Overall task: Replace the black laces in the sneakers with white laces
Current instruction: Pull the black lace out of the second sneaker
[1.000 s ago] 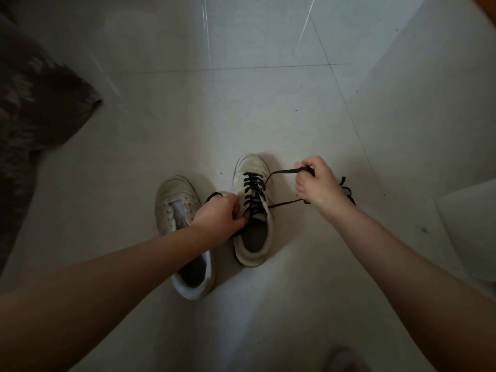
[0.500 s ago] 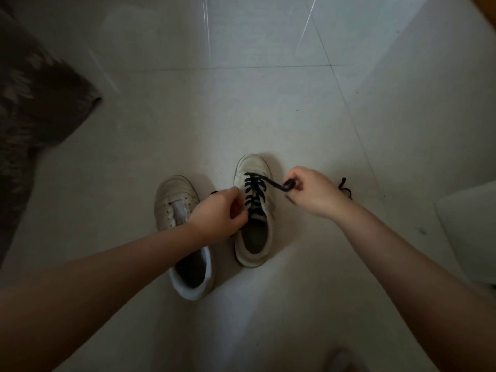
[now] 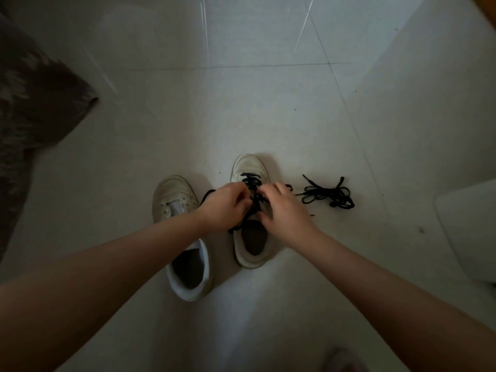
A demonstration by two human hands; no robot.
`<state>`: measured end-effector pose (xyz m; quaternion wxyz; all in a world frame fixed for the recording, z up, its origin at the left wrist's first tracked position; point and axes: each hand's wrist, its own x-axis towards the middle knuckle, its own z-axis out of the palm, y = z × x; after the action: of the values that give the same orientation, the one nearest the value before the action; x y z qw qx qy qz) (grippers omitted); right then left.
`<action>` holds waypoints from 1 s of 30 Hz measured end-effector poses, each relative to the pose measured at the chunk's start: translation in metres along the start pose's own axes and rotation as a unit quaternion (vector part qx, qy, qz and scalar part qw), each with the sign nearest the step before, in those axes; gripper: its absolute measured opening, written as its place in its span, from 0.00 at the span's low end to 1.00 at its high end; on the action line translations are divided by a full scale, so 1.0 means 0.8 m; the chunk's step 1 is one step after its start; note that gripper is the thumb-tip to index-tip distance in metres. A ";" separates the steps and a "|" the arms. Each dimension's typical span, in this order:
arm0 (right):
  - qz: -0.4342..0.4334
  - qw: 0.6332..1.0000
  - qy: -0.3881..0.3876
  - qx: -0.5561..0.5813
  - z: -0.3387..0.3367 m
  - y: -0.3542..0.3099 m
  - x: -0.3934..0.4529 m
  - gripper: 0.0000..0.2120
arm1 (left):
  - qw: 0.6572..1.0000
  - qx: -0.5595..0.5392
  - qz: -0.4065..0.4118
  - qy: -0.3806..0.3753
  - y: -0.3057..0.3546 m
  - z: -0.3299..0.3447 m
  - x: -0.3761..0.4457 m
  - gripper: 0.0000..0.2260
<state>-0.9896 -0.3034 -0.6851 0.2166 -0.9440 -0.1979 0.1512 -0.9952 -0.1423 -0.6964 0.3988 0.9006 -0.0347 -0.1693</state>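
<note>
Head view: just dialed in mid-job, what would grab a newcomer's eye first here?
Both hands meet at centre over the right sneaker, the left hand and right hand working its black lace. Left of it stands the left sneaker, already unlaced. A loose black lace lies bunched on the pale tiled floor to the right.

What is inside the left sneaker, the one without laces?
The left sneaker shows a pale tongue and a dark, apparently empty opening. The left hand and its forearm cover part of its middle.
</note>
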 end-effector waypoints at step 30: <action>0.097 0.991 -0.010 0.090 0.010 0.006 -0.013 0.20 | 0.972 0.180 0.032 0.149 -0.006 -0.007 -0.008 0.09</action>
<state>-1.0001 -0.3092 -0.6917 0.2831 -0.9338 -0.0928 0.1979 -0.9995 -0.1338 -0.6951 0.2363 0.9710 -0.0337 -0.0114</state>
